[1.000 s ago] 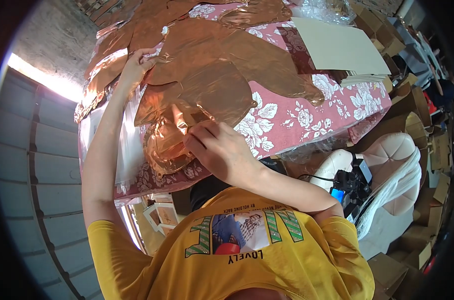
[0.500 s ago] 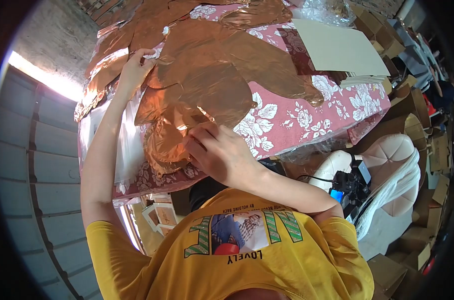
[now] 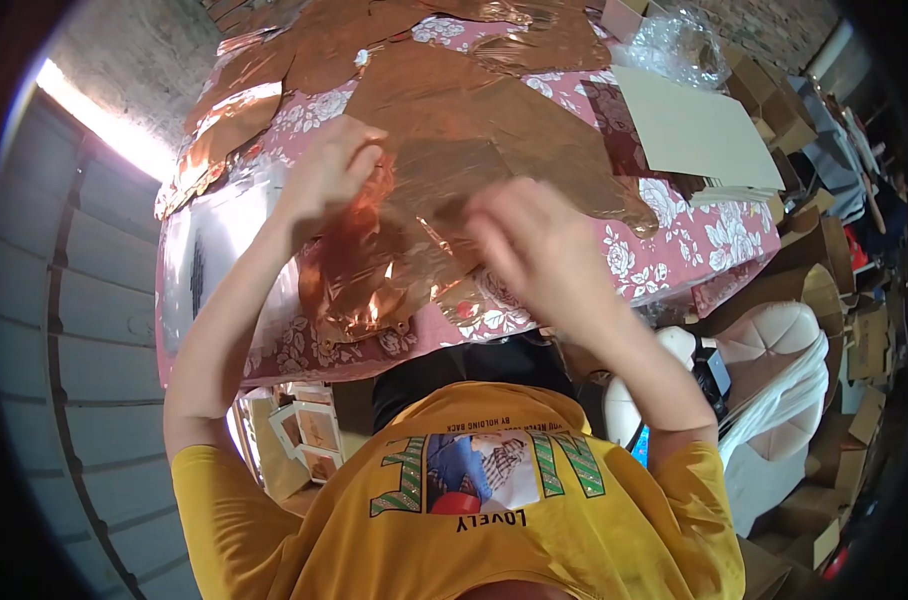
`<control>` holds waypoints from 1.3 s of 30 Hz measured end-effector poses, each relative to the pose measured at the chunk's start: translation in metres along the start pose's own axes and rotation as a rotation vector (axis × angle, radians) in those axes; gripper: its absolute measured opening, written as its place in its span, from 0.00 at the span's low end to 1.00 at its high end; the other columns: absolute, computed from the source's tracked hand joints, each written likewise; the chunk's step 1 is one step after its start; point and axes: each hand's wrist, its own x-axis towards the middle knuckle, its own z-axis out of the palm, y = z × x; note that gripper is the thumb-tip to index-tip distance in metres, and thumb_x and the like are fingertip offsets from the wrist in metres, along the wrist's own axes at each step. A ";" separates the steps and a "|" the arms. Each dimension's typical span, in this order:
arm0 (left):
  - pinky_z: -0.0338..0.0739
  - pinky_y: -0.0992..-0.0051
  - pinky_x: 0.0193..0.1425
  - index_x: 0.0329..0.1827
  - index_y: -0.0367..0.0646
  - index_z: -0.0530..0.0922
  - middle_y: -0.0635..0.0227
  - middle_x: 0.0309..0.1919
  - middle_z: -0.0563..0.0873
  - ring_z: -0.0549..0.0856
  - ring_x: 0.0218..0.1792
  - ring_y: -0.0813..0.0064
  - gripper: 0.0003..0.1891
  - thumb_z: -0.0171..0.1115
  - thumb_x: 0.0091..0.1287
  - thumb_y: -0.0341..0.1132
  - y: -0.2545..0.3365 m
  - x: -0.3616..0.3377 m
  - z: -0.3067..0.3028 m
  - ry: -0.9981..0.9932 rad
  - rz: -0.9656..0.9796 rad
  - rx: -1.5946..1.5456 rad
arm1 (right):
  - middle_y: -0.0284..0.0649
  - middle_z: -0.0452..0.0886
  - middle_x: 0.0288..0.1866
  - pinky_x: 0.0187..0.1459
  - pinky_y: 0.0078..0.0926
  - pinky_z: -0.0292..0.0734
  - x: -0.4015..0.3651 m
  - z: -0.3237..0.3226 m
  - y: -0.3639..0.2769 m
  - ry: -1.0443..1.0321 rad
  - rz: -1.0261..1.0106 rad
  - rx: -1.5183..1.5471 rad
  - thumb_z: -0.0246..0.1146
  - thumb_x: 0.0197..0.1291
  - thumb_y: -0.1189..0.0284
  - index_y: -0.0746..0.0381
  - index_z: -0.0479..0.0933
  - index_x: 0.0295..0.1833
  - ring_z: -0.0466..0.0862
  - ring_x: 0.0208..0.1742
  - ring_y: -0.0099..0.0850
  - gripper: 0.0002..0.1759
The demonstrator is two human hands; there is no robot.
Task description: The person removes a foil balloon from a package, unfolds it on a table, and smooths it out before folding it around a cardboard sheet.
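Copper-coloured foil sheets [image 3: 554,125] lie overlapping on a table with a pink floral cloth [image 3: 624,250]. My left hand [image 3: 334,165] is at the upper left edge of the nearest foil piece [image 3: 359,280], its fingers closed in a pinch at the foil. Over the right part of that piece hovers my right hand [image 3: 534,235], blurred by motion, with its fingers curled; what they hold, if anything, is unclear. Clear plastic bags [image 3: 219,250] lie left of the near foil, partly behind my left forearm.
A stack of cream cards [image 3: 699,125] sits at the table's right side, with crumpled clear plastic [image 3: 679,45] behind it. To the right stands a white padded chair [image 3: 784,345] holding a black device. Cardboard boxes [image 3: 774,95] fill the far right.
My right hand has moved right and up from the foil's near edge. My left hand has shifted right and slightly down. The near foil lies in a changed shape.
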 end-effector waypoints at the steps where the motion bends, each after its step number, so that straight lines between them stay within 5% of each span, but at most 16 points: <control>1: 0.74 0.64 0.61 0.53 0.38 0.80 0.54 0.50 0.82 0.81 0.55 0.54 0.13 0.58 0.71 0.34 0.003 0.001 0.005 -0.018 0.041 0.003 | 0.44 0.82 0.40 0.43 0.38 0.79 0.010 0.000 0.015 0.035 0.032 -0.009 0.64 0.63 0.73 0.64 0.79 0.43 0.84 0.41 0.44 0.06; 3: 0.73 0.64 0.65 0.56 0.38 0.78 0.54 0.54 0.81 0.80 0.59 0.55 0.14 0.57 0.72 0.34 0.009 0.005 0.016 -0.034 0.068 -0.002 | 0.46 0.82 0.38 0.43 0.35 0.79 0.032 0.002 0.042 0.040 0.130 0.011 0.62 0.66 0.74 0.63 0.80 0.46 0.84 0.39 0.44 0.06; 5: 0.73 0.64 0.65 0.56 0.37 0.78 0.55 0.54 0.81 0.79 0.59 0.54 0.14 0.57 0.72 0.34 0.019 0.010 0.020 -0.034 0.071 0.000 | 0.46 0.82 0.41 0.48 0.44 0.78 0.053 0.004 0.057 -0.069 0.196 0.017 0.60 0.64 0.73 0.63 0.79 0.44 0.82 0.46 0.47 0.07; 10: 0.71 0.63 0.66 0.58 0.40 0.79 0.59 0.56 0.80 0.77 0.60 0.55 0.15 0.57 0.71 0.34 0.036 0.015 0.030 -0.044 0.133 0.105 | 0.46 0.82 0.42 0.51 0.43 0.78 0.073 0.038 0.082 -0.104 0.012 -0.026 0.60 0.64 0.74 0.63 0.81 0.44 0.81 0.49 0.47 0.07; 15: 0.72 0.63 0.61 0.51 0.41 0.80 0.62 0.45 0.77 0.76 0.52 0.60 0.13 0.60 0.64 0.30 0.054 0.014 0.035 -0.004 0.236 0.161 | 0.47 0.82 0.44 0.49 0.40 0.78 0.076 0.059 0.089 -0.101 0.025 -0.026 0.62 0.64 0.75 0.64 0.81 0.48 0.83 0.47 0.48 0.09; 21: 0.72 0.65 0.57 0.48 0.44 0.80 0.65 0.45 0.77 0.77 0.51 0.64 0.10 0.60 0.64 0.32 0.053 0.009 0.040 -0.096 0.300 0.139 | 0.48 0.81 0.42 0.51 0.45 0.78 0.074 0.064 0.092 -0.133 0.089 0.040 0.61 0.62 0.76 0.62 0.81 0.45 0.81 0.49 0.49 0.07; 39: 0.71 0.63 0.59 0.51 0.41 0.77 0.63 0.45 0.75 0.75 0.52 0.60 0.16 0.60 0.60 0.27 0.040 -0.013 0.040 -0.141 0.227 0.097 | 0.47 0.81 0.45 0.52 0.44 0.77 0.081 0.092 0.083 -0.177 0.053 0.111 0.61 0.64 0.74 0.62 0.81 0.47 0.81 0.52 0.48 0.09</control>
